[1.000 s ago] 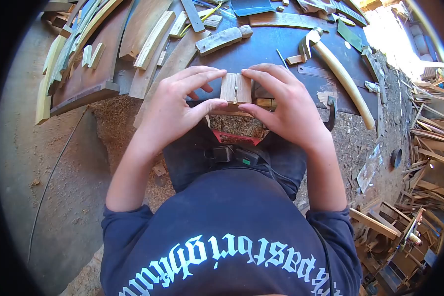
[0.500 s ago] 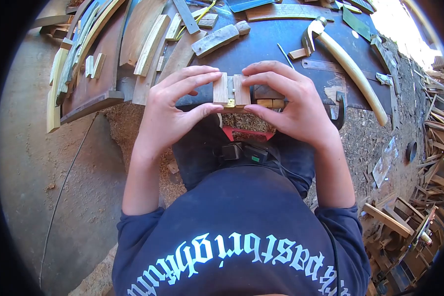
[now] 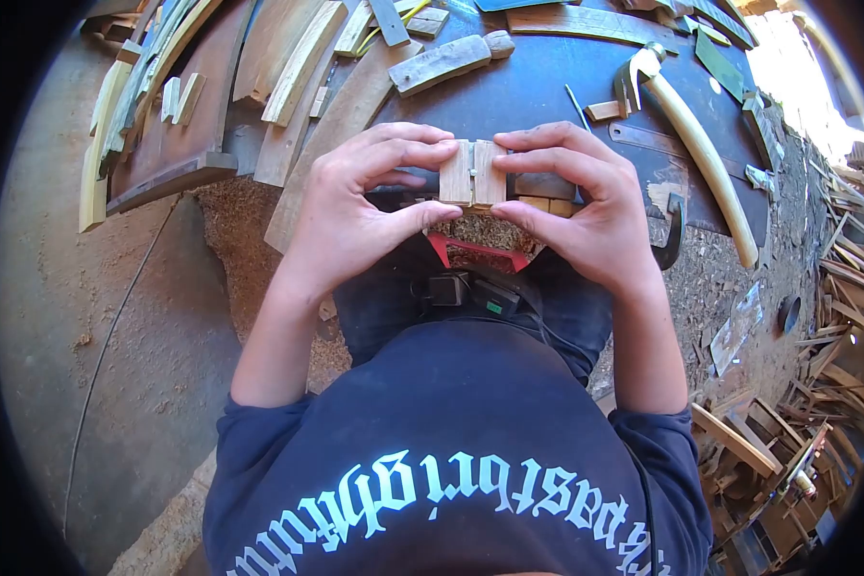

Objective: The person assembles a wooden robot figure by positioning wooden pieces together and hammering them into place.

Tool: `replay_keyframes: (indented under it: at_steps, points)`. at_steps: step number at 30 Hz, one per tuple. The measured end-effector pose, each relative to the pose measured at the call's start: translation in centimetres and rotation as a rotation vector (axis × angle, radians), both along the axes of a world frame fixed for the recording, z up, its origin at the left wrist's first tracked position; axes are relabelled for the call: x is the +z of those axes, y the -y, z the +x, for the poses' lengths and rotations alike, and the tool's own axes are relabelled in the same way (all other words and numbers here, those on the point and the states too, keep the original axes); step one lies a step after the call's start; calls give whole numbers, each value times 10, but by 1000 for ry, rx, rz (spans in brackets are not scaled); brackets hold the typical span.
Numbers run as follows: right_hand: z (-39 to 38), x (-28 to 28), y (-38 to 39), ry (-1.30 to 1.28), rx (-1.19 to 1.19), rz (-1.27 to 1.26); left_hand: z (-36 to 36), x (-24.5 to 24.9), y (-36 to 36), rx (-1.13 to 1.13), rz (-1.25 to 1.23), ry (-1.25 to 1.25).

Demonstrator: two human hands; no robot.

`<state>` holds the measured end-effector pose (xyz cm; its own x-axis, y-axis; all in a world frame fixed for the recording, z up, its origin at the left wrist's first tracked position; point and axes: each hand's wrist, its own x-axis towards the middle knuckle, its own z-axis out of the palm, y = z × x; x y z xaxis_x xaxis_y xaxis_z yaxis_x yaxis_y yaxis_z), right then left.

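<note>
My left hand (image 3: 355, 202) grips a small light wooden block (image 3: 456, 177) between its fingertips on top and its thumb below. The same kind of pinch, by my right hand (image 3: 590, 197), holds a matching wooden block (image 3: 492, 179). The two blocks stand side by side with a narrow gap between them, and a small pale pin (image 3: 473, 173) shows in that gap. Both are held over the near edge of the dark workbench (image 3: 528, 86).
A claw hammer (image 3: 696, 149) lies at the right, near a metal ruler (image 3: 653, 141) and a black clamp (image 3: 670, 240). A worn wooden block with a knob (image 3: 442, 65) rests beyond my hands. Several boards (image 3: 307, 62) crowd the left. Wood scraps (image 3: 739, 432) are piled low right.
My hands have brought the two blocks closer together, so the gap between them has narrowed. The camera view has shifted slightly.
</note>
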<state>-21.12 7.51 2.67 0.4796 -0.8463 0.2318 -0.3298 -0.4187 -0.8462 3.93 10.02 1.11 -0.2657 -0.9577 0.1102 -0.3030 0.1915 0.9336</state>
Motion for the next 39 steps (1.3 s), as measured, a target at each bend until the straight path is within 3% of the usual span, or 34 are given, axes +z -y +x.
replay_keyframes:
  at_steps: [11, 17, 26, 35, 39]
  points:
    - [1, -4, -2, 8, -22, 6, 3, 4, 4, -83, 32, 15]
    - [0, -7, -2, 26, -17, -14, 6, -1, 9, -125, -108, 109]
    - [-1, -12, -1, 37, 6, -20, 2, 4, 10, -83, -44, 59]
    - [-2, -13, 0, 59, 18, -11, -9, 13, -1, 9, -95, 168]
    - [-2, -12, 1, 47, 20, -35, -4, 16, 8, -85, -232, 306]
